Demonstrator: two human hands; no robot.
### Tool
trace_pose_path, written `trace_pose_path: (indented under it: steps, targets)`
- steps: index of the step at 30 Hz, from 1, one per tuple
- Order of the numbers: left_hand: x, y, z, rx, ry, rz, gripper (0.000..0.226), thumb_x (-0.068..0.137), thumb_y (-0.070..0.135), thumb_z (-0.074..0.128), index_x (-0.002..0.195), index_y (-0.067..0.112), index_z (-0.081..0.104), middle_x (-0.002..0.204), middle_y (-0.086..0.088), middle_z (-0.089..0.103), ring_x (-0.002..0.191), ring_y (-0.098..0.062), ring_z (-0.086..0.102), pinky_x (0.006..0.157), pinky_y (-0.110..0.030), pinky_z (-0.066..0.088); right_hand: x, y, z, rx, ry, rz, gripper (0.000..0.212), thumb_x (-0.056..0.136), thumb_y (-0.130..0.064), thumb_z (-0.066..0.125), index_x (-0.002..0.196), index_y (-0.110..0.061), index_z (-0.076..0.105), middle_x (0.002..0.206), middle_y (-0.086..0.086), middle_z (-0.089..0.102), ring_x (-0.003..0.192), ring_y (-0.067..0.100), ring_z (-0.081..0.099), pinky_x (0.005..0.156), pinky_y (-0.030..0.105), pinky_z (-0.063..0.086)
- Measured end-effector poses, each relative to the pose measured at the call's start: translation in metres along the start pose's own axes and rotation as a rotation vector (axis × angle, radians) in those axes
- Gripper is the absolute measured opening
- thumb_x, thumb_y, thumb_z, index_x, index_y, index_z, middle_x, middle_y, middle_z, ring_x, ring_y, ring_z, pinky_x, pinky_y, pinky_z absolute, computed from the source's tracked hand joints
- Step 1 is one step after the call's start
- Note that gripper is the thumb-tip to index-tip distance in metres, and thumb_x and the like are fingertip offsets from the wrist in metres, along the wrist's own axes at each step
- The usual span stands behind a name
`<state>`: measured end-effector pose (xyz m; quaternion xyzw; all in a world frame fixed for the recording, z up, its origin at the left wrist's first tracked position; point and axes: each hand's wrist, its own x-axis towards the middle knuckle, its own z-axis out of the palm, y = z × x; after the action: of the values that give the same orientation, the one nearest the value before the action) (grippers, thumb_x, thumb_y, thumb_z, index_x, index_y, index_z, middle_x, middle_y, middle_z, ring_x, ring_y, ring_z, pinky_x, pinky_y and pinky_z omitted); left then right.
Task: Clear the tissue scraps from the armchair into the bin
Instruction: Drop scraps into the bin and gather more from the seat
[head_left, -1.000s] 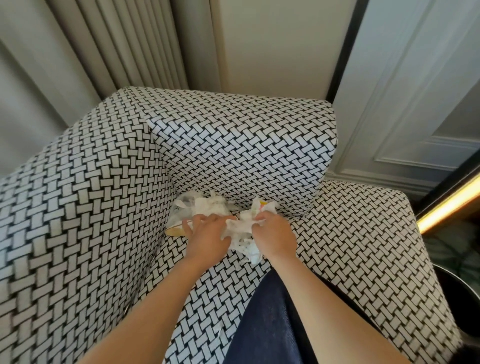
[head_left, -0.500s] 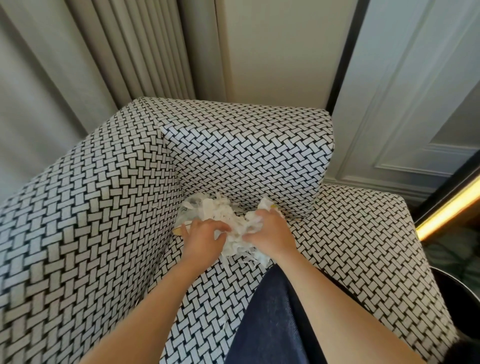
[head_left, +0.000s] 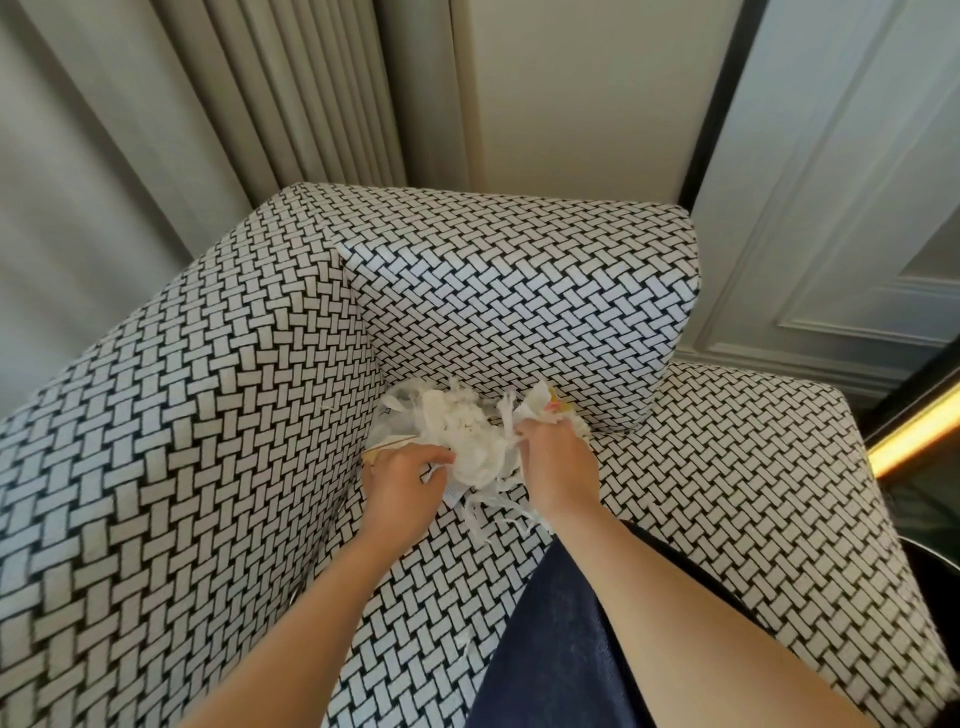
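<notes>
Gathering stage tbh: tissue scraps (head_left: 470, 441) are bunched in the armchair (head_left: 727, 493) seat's back corner, clenched in the grip of left hand (head_left: 402, 486) and right hand (head_left: 558, 467). Next up, one tidy lift is needed, dangling strips included.

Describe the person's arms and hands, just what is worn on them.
Nothing is worn on them. The left hand and right hand have no gloves, and no ring shows on the fingers in view. The left forearm and right forearm carry no sleeve, watch or bracelet. Between them shows a dark blue garment, probably on the person's leg.
</notes>
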<state>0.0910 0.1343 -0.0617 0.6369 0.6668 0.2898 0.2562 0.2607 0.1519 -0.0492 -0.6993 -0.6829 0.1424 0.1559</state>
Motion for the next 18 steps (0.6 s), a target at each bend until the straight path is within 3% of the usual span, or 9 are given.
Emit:
trace_pose_path:
  steps: [4,9,12,16,18]
  targets:
    - [-0.003,0.000,-0.001,-0.057,0.019,-0.009,0.036,0.083,0.007,0.061,0.084,0.042,0.066,0.099,0.018,0.067,0.108,-0.011,0.059,0.103,-0.047,0.039,0.003,0.005,-0.004,0.176,0.152,0.114,0.027,0.099,-0.024,0.044,0.117,-0.021,0.063,0.100,0.002,0.068,0.085,0.017,0.062,0.062,0.025,0.048]
    - [-0.008,0.005,0.000,-0.073,-0.005,-0.054,0.024,0.086,0.009,0.060,0.093,0.030,0.070,0.100,0.019,0.063,0.111,-0.010,0.057,0.104,-0.044,0.039,-0.002,0.007,-0.015,0.341,0.246,0.133,0.025,0.098,-0.021,0.046,0.114,-0.012,0.063,0.093,0.004,0.069,0.073,0.014,0.062,0.060,0.024,0.049]
    - [-0.012,0.010,0.001,-0.068,-0.045,-0.041,0.025,0.088,0.009,0.057,0.101,0.026,0.069,0.105,0.016,0.063,0.113,-0.010,0.055,0.105,-0.039,0.038,-0.003,0.012,-0.023,0.441,0.307,0.162,0.027,0.097,-0.019,0.048,0.122,-0.011,0.055,0.095,0.004,0.069,0.064,0.013,0.055,0.052,0.017,0.039]
    - [-0.018,0.018,0.004,0.000,-0.129,0.008,0.025,0.089,0.009,0.055,0.107,0.023,0.066,0.117,0.008,0.057,0.105,-0.007,0.050,0.091,-0.021,0.039,-0.012,0.024,-0.036,0.561,0.419,0.230,0.038,0.095,-0.016,0.050,0.132,-0.009,0.043,0.060,-0.004,0.055,0.045,0.008,0.042,0.043,0.016,0.030]
    - [-0.021,0.017,0.011,0.062,-0.179,0.026,0.028,0.089,0.010,0.055,0.111,0.026,0.063,0.124,0.005,0.049,0.109,-0.012,0.050,0.087,-0.018,0.037,-0.019,0.031,-0.041,0.594,0.474,0.276,0.036,0.095,-0.017,0.052,0.129,-0.007,0.046,0.057,-0.006,0.052,0.043,0.007,0.041,0.040,0.014,0.033]
